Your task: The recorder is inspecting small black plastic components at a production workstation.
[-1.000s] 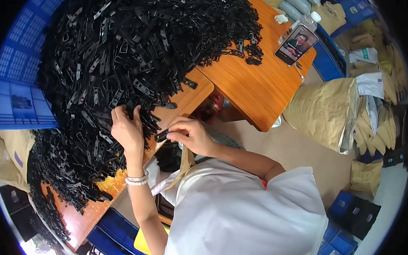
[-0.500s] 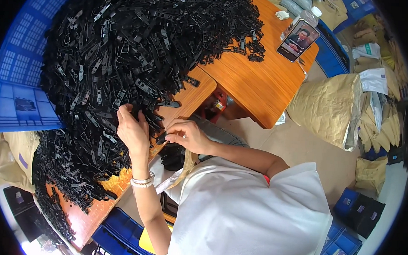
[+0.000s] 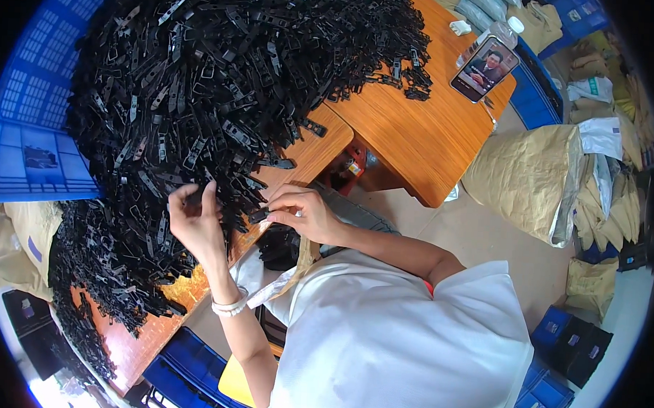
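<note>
A large heap of small, long black clip-like pieces (image 3: 193,89) covers much of the wooden table (image 3: 410,135). Over the near edge of this heap is my left hand (image 3: 198,224), its thumb and fingers apart and slightly blurred, with nothing visible between them. My right hand (image 3: 305,214), to its right at the table's edge, pinches a small black clip-like piece (image 3: 259,216) between thumb and fingers. Other black pieces lie just beyond both hands. A dark bundle of similar pieces (image 3: 278,247) shows below my right hand, partly hidden.
A blue plastic crate (image 3: 41,159) leans at the heap's left. Toward the table's far right, a phone (image 3: 485,69) stands against a clear bottle (image 3: 506,33). Tan sacks (image 3: 525,176) and blue-and-black bins (image 3: 573,342) are on the right. A blue stool (image 3: 192,369) stands below the table's near edge.
My left hand has drawn back left from the heap's edge beside my right hand, and its thumb and fingers have spread. My right hand stays nearly in place with the black piece.
</note>
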`<state>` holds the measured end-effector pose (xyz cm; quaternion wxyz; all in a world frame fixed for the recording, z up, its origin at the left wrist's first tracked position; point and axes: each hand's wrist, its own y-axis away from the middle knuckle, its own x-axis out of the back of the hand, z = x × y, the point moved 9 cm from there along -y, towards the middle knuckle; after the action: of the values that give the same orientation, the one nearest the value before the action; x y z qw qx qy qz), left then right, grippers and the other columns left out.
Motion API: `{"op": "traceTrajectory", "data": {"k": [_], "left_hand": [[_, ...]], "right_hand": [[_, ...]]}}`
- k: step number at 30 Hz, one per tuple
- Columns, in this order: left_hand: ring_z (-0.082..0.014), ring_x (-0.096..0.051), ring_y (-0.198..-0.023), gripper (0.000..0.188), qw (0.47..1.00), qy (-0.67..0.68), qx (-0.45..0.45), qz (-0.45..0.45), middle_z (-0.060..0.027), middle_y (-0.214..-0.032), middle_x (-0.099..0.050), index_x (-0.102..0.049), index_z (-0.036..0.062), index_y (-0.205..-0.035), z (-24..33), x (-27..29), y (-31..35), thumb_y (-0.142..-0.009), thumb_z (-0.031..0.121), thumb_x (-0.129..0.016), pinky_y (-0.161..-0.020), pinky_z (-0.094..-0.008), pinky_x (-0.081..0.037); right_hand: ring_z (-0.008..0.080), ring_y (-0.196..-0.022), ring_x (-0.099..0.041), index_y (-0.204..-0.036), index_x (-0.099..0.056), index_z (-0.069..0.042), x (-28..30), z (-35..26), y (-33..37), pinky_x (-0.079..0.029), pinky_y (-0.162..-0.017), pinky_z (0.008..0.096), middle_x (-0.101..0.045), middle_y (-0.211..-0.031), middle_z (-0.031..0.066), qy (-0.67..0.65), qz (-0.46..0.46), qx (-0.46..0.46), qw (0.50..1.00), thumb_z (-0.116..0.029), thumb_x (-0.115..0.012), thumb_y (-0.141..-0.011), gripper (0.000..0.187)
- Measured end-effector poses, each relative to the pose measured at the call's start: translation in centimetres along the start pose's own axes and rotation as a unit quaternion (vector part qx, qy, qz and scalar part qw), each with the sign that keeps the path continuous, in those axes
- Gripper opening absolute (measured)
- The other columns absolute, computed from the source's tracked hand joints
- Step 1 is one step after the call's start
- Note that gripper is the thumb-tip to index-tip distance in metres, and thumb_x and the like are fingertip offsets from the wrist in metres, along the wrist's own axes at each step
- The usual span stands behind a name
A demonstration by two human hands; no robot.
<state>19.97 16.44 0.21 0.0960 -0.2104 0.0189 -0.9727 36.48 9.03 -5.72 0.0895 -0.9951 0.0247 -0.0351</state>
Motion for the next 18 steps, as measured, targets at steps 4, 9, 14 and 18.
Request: {"op": "traceTrajectory", "data": {"k": [4,9,14,18], "left_hand": [[-0.0082,-0.051,-0.042,0.013,0.993,0.105,0.002,-0.048,-0.0066,-0.060,-0.057,-0.051,-0.0022,-0.075,-0.2,1.2,1.2,-0.076,0.001,-0.064,-0.037,-0.0171,-0.039],[-0.0047,-0.042,-0.036,0.010,0.967,0.147,0.137,-0.154,-0.0010,-0.052,-0.051,-0.058,-0.0031,-0.074,-2.4,-0.1,4.2,-0.077,0.005,-0.063,-0.034,-0.0165,-0.029],[-0.0036,-0.036,-0.039,0.017,0.951,0.205,0.140,-0.183,-0.0005,-0.056,-0.052,-0.060,-0.0043,-0.091,-3.3,0.4,5.5,-0.082,0.011,-0.058,-0.036,-0.0169,-0.026],[-0.0042,-0.038,-0.044,0.030,0.918,0.298,0.166,-0.201,-0.0014,-0.061,-0.053,-0.055,-0.0073,-0.102,-5.0,1.2,6.8,-0.088,0.019,-0.049,-0.039,-0.0165,-0.027]], "right_hand": [[0.0120,-0.071,-0.054,-0.083,-0.059,0.004,-0.3,-1.8,-0.5,-0.043,-0.056,0.0231,-0.056,-0.081,0.0074,-0.160,-0.009,-0.022,0.987,-0.005,-0.062,-0.077,0.011],[0.0130,-0.067,-0.059,-0.080,-0.057,0.005,-2.0,-3.7,-1.0,-0.045,-0.059,0.0222,-0.056,-0.080,0.0082,-0.116,-0.044,-0.001,0.992,0.000,-0.058,-0.078,0.005],[0.0128,-0.064,-0.059,-0.080,-0.056,0.006,-2.9,-3.0,-0.7,-0.046,-0.056,0.0210,-0.055,-0.077,0.0080,-0.133,-0.027,-0.033,0.990,-0.002,-0.058,-0.080,0.008],[0.0122,-0.063,-0.060,-0.079,-0.055,0.007,-4.4,-2.5,-0.3,-0.047,-0.054,0.0202,-0.053,-0.075,0.0072,-0.215,-0.043,-0.065,0.973,-0.004,-0.057,-0.081,0.012]]}}
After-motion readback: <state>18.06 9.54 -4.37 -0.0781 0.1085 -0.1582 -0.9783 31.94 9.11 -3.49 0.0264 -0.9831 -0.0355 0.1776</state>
